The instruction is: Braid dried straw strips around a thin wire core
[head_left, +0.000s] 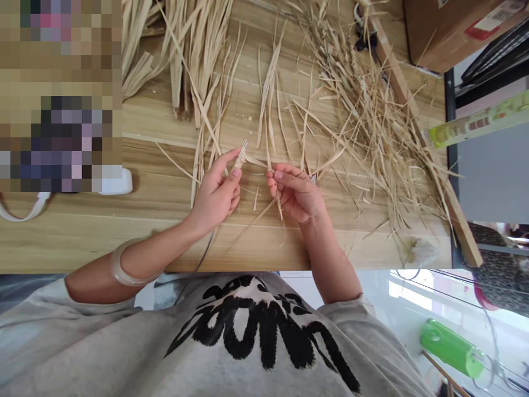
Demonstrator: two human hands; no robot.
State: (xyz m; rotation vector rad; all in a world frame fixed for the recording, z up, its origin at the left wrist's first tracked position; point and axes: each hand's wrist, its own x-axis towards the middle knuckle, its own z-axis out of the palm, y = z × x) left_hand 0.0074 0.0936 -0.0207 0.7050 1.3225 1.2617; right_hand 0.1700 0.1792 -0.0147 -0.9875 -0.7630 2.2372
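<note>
My left hand (219, 193) pinches a thin rod wrapped with pale straw (240, 159), its bare tip pointing up and away from me. A pale strip (257, 161) runs from the wrapped part across to my right hand (296, 192). The thumb and fingertips of my right hand are closed on that strip, and a loose end hangs below them. Both hands are just above the wooden table (165, 237), with scattered strips beyond them.
Bundles of dry strips (202, 49) lie at the far left, and a tangled pile (372, 116) spreads at the right. Beside it are a long wooden bar (413, 110), black-handled scissors (366, 39) and a cardboard box (454, 33). A white case (117, 181) sits at the left.
</note>
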